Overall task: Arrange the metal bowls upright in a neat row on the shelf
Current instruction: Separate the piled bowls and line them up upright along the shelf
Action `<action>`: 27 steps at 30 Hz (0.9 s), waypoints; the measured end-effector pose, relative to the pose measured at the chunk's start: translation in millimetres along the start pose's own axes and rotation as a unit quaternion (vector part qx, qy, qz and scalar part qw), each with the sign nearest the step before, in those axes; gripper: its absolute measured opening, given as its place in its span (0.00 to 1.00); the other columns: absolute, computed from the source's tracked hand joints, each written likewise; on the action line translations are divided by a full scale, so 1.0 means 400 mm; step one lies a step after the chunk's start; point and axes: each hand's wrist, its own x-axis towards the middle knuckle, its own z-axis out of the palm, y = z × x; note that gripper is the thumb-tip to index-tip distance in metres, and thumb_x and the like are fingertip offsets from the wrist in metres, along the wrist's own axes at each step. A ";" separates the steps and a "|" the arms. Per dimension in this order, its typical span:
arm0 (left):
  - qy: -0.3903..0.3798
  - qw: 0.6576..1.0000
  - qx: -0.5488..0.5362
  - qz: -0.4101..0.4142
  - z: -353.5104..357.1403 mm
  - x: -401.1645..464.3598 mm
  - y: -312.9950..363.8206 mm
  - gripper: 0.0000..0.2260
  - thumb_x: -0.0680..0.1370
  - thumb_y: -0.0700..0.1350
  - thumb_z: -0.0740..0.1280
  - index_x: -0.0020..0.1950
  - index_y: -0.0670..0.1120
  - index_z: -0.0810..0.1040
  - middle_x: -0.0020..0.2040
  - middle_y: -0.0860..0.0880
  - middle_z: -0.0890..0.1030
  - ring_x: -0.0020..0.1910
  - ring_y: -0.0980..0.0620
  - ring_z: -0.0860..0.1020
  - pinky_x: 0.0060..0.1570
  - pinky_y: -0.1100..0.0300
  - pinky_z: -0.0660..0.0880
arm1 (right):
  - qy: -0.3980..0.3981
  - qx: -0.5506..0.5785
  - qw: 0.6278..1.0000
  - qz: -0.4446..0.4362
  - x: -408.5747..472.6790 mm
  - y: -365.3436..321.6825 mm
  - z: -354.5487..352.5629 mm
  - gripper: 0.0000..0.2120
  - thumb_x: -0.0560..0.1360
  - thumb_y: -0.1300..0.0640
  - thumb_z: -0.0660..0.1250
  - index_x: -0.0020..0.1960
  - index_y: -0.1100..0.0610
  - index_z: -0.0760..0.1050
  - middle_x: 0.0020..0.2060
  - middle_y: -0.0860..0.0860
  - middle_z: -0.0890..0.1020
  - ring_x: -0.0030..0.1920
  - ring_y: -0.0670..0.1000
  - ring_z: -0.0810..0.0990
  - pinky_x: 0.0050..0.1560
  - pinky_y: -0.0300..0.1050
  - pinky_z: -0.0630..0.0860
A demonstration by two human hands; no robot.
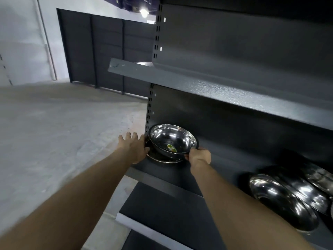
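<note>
While my right hand [199, 156] pinches the near rim of the top bowl [172, 139] at about four o'clock, my left hand [134, 147] lies flat and spread against the stack's side at nine o'clock, grasping nothing that I can see. That bowl sits mouth up but tilted toward me, nested in a second bowl [162, 159] beneath it, at the far left end of the shelf [180, 175], hard by the slotted upright [149, 109]. Both hands are touching the stack, so neither has to reach. The row, I judge, should run toward three o'clock, where the other bowls [288, 197] lie tipped on their sides, leaning on one another, well apart from this pair. The shelf's surface is dark, matte painted metal, with bare room between the two groups. Another shelf [216, 87] overhangs close above; grey concrete floor [54, 123] spreads at ten o'clock.
</note>
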 end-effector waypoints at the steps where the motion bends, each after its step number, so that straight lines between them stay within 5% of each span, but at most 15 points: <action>1: 0.000 1.000 -0.002 0.002 0.003 0.000 -0.007 0.30 0.82 0.62 0.51 0.80 0.47 0.55 0.79 0.42 0.59 0.78 0.39 0.55 0.74 0.39 0.56 | -0.004 -0.008 1.000 0.002 -0.008 0.006 0.017 0.09 0.79 0.63 0.65 0.58 0.60 0.79 0.36 0.51 0.79 0.35 0.52 0.83 0.34 0.42 0.81; 4: 0.001 1.000 -0.008 0.005 0.013 0.003 -0.030 0.31 0.82 0.63 0.50 0.80 0.48 0.54 0.79 0.43 0.59 0.79 0.39 0.55 0.74 0.40 0.56 | -0.014 -0.034 0.999 0.007 -0.021 0.019 0.058 0.09 0.79 0.63 0.64 0.56 0.64 0.79 0.35 0.53 0.80 0.32 0.51 0.82 0.32 0.42 0.80; 11: -0.003 0.999 -0.041 0.014 0.033 0.017 -0.072 0.29 0.82 0.61 0.51 0.79 0.46 0.57 0.78 0.42 0.61 0.78 0.38 0.56 0.73 0.40 0.57 | -0.013 -0.110 0.994 0.010 -0.017 0.046 0.086 0.11 0.80 0.59 0.64 0.55 0.65 0.79 0.38 0.56 0.84 0.46 0.59 0.87 0.53 0.56 0.83; 14: 0.005 0.998 -0.059 0.034 0.034 0.025 -0.066 0.28 0.82 0.60 0.50 0.77 0.46 0.59 0.75 0.41 0.64 0.76 0.37 0.60 0.72 0.41 0.60 | -0.006 -0.167 0.986 -0.013 -0.011 0.052 0.081 0.12 0.80 0.58 0.63 0.57 0.65 0.79 0.49 0.60 0.85 0.53 0.61 0.84 0.56 0.57 0.81; 21: 0.027 0.989 -0.081 0.120 0.014 0.069 0.031 0.27 0.83 0.58 0.52 0.78 0.45 0.60 0.76 0.41 0.65 0.74 0.39 0.63 0.71 0.42 0.63 | 0.021 -0.195 0.981 -0.007 -0.014 0.039 0.014 0.15 0.76 0.63 0.60 0.61 0.61 0.77 0.48 0.59 0.84 0.48 0.58 0.85 0.49 0.52 0.83; 24: 0.016 0.984 -0.082 0.159 0.013 0.076 0.119 0.27 0.82 0.58 0.54 0.77 0.46 0.62 0.77 0.42 0.63 0.75 0.39 0.61 0.73 0.42 0.61 | 0.060 -0.168 0.984 -0.003 -0.004 0.036 -0.061 0.10 0.77 0.64 0.60 0.54 0.60 0.79 0.34 0.52 0.81 0.41 0.56 0.84 0.41 0.44 0.79; 27: 0.009 0.973 -0.073 0.218 0.020 0.068 0.223 0.27 0.82 0.58 0.54 0.77 0.46 0.62 0.77 0.43 0.64 0.76 0.40 0.60 0.73 0.42 0.60 | 0.102 -0.145 0.984 -0.010 0.009 0.037 -0.163 0.09 0.80 0.60 0.63 0.54 0.61 0.81 0.41 0.55 0.81 0.43 0.59 0.85 0.49 0.49 0.82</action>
